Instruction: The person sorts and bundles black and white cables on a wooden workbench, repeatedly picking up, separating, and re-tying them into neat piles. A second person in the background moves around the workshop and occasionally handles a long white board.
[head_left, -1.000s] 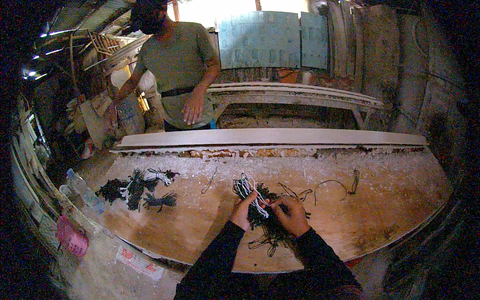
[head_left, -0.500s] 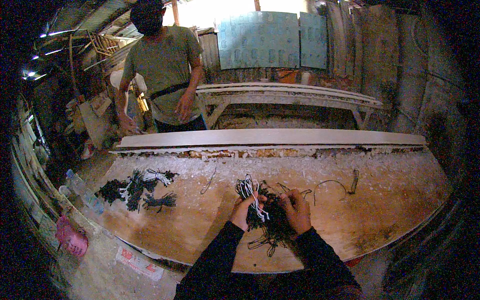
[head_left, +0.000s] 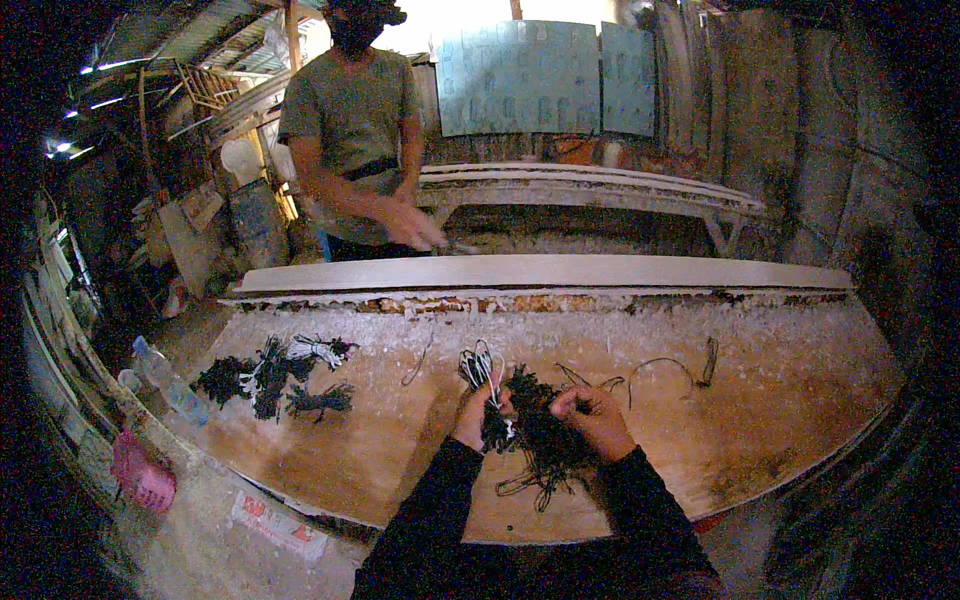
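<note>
My left hand (head_left: 478, 412) grips a bunch of black and white looped cords (head_left: 481, 368) that stick up above its fingers. My right hand (head_left: 596, 414) pinches strands in a tangled pile of black cords (head_left: 545, 442) lying on the wooden worktable (head_left: 380, 450) between both hands. Both forearms are in dark sleeves and come in from the lower edge. The hands are close together, almost touching across the tangle.
Tied bundles of black and white cords (head_left: 275, 372) lie at the table's left. Loose cords (head_left: 668, 368) lie at the right. A long pale plank (head_left: 545, 272) runs along the far edge. A person in a green shirt (head_left: 352, 120) stands behind it. A plastic bottle (head_left: 168, 382) and a pink item (head_left: 140, 476) sit at the left.
The person behind the plank has stepped right and reached a hand toward the far bench. My hands stay at the tangle, with only small finger movements.
</note>
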